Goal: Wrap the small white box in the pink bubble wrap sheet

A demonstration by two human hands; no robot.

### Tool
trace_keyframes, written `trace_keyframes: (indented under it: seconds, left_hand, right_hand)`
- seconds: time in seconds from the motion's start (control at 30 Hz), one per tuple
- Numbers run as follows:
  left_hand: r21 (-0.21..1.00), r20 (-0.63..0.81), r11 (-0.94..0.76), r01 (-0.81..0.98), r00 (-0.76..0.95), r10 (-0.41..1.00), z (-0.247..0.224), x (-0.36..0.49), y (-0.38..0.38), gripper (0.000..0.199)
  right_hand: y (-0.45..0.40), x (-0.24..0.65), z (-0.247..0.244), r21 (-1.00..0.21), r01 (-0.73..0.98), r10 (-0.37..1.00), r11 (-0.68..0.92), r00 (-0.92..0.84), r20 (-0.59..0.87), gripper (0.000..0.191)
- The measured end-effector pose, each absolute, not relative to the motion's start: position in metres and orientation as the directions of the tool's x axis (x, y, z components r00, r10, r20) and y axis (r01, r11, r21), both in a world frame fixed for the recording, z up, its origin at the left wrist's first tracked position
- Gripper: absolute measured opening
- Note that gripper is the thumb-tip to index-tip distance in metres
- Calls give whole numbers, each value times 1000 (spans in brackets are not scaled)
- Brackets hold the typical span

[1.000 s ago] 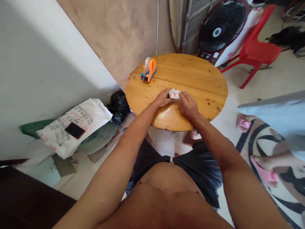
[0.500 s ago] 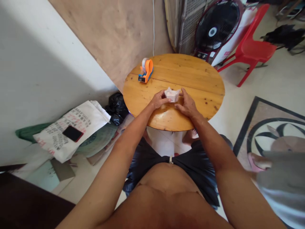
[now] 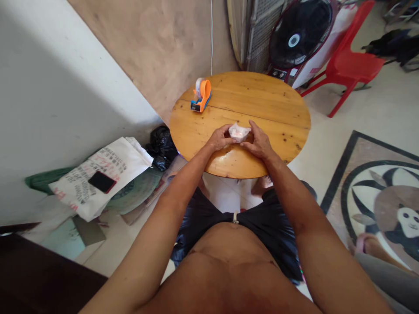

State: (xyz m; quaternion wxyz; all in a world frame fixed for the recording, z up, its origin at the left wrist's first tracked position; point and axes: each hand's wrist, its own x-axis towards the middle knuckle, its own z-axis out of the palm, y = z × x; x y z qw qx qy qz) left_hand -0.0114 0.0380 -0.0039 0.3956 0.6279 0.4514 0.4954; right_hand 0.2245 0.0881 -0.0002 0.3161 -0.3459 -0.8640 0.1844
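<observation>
A small pale, pinkish-white wrapped packet (image 3: 239,132) is between my two hands, over the near half of the round wooden table (image 3: 262,98). My left hand (image 3: 221,138) grips its left side, with the thumb along the near edge and the fingers behind. On the right side, my right hand (image 3: 261,141) curves around it, the thumb close to the near edge and the fingers at the far corner. What the packet contains cannot be seen. Farther off to the left on the tabletop stands an orange and blue tape dispenser (image 3: 203,93) with a roll of clear tape.
Left of the table, a phone (image 3: 102,181) lies on a white printed sack (image 3: 94,203), beside black plastic bags (image 3: 161,146). A fan (image 3: 293,40) and a red chair (image 3: 355,67) stand behind to the right. Another person's foot (image 3: 371,246) shows at lower right.
The packet has shifted slightly right and tilted, showing a different face. My right hand now sits closer around it. At lower right the other person has moved, uncovering more of the floor pattern.
</observation>
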Motion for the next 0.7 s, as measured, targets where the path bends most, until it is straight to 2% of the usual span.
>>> trace_keyframes:
  seconds: [0.23,0.3,0.5,0.7]
  left_hand:
    - [901,273,-286,327,86,958,-3,-9,31,77]
    - [894,267,-281,350,88,960,-3,-9,31,77]
    - [894,286,-303,331,100,953,-7,-9,32,90]
    - [887,293,-309,342,100,951,-12,-11,35,82]
  right_hand:
    - [85,224,4,-507,456,672,732,-607,424,79]
    - [84,223,6,-508,443,664,738,-608,435,74]
    - [84,222,4,-502,448,666,740,-593,452,74]
    - [78,220,10,-464,445,641,766,-585,497,91]
